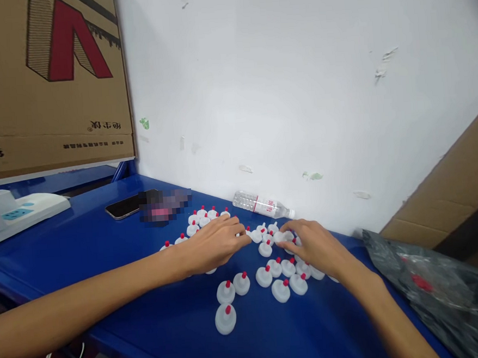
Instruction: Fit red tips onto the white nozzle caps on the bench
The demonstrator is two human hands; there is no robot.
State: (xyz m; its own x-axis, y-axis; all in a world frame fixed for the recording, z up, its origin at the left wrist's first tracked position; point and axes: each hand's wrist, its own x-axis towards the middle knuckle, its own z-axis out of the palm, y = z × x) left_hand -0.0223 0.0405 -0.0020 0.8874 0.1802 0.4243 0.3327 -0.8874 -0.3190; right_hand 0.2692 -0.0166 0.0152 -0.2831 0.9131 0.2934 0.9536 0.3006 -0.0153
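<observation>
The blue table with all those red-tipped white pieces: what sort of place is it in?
Probably a small workshop or packing corner, judging by the many red-tipped white pieces on the blue table, the large printed cardboard and the dark plastic bag.

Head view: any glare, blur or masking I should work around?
Head view: a pixelated patch hides whatever lies at the phone's right end; head view: highlights streak the dark plastic bag, and the top right corner falls dark; head view: the nearer red-tipped white pieces read clearly, but the left hand and right hand cover others.
</observation>
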